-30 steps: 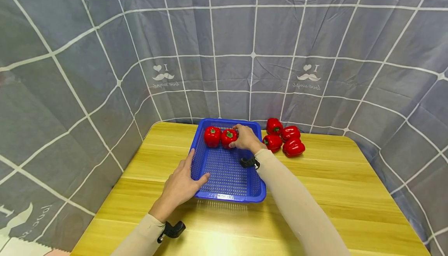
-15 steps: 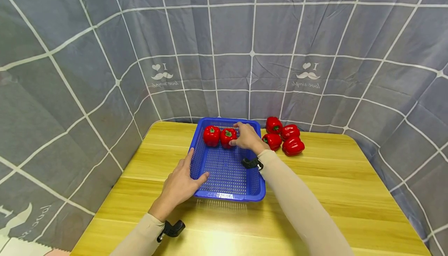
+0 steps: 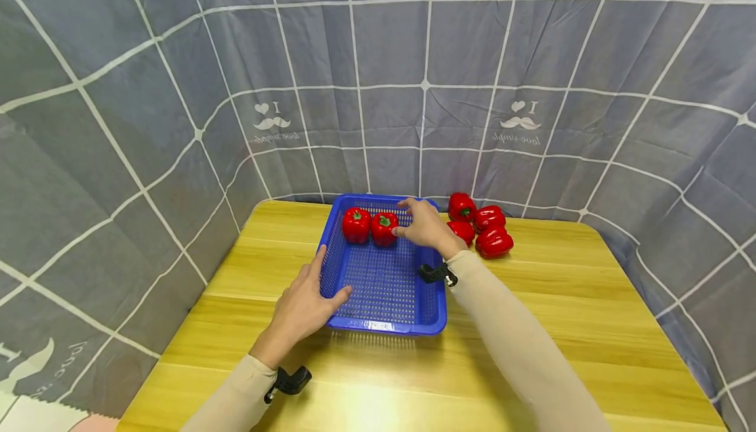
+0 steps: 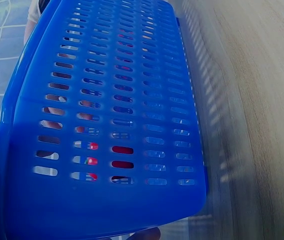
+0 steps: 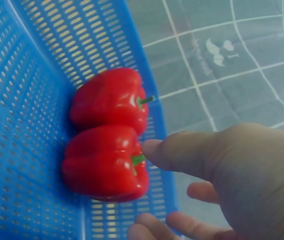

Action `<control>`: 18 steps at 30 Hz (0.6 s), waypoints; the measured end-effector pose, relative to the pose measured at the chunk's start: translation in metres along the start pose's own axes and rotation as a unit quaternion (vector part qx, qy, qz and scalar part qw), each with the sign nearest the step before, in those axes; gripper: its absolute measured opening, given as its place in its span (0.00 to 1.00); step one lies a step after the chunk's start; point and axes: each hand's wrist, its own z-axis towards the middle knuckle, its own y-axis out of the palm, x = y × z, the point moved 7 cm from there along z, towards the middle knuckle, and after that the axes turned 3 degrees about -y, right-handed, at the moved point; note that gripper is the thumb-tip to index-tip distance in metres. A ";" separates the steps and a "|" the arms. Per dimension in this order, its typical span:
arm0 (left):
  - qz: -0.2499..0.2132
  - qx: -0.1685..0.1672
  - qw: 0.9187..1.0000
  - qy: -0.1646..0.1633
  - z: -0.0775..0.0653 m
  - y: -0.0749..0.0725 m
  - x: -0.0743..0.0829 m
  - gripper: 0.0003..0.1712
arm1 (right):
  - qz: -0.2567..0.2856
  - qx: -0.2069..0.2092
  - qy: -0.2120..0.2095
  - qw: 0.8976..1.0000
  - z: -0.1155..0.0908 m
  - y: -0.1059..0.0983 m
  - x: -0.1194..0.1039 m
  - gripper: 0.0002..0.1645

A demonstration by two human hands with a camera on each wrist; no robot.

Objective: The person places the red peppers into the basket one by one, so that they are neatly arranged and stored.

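Note:
Two red bell peppers, a left one [image 3: 356, 225] and a right one [image 3: 384, 229], stand side by side, stems up, at the back of a blue perforated basket [image 3: 382, 327]. Beside the right pepper is my right hand [image 3: 428, 225], fingers spread. In the right wrist view its thumb [image 5: 182, 152] is close to that pepper's green stem [image 5: 138, 159]; I cannot tell whether they touch. My left hand [image 3: 301, 307] lies at the basket's front left corner, fingers extended along the left side, thumb over the inside. The basket's slotted wall [image 4: 107, 125] fills much of the left wrist view.
Several more red bell peppers [image 3: 494, 242] lie on the wooden table [image 3: 567, 287] just right of the basket; my right forearm partly covers one. A grey curtain [image 3: 390, 117] with white lines stands behind the table and along both sides.
My right hand has drawn away to the right from the right pepper, which stays in the basket. The left hand keeps its place. The head view has tilted slightly.

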 end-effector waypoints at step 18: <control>0.001 -0.001 1.000 0.002 0.000 0.001 0.001 0.64 | 0.006 -0.017 -0.064 0.998 -0.032 -0.023 -0.008 0.41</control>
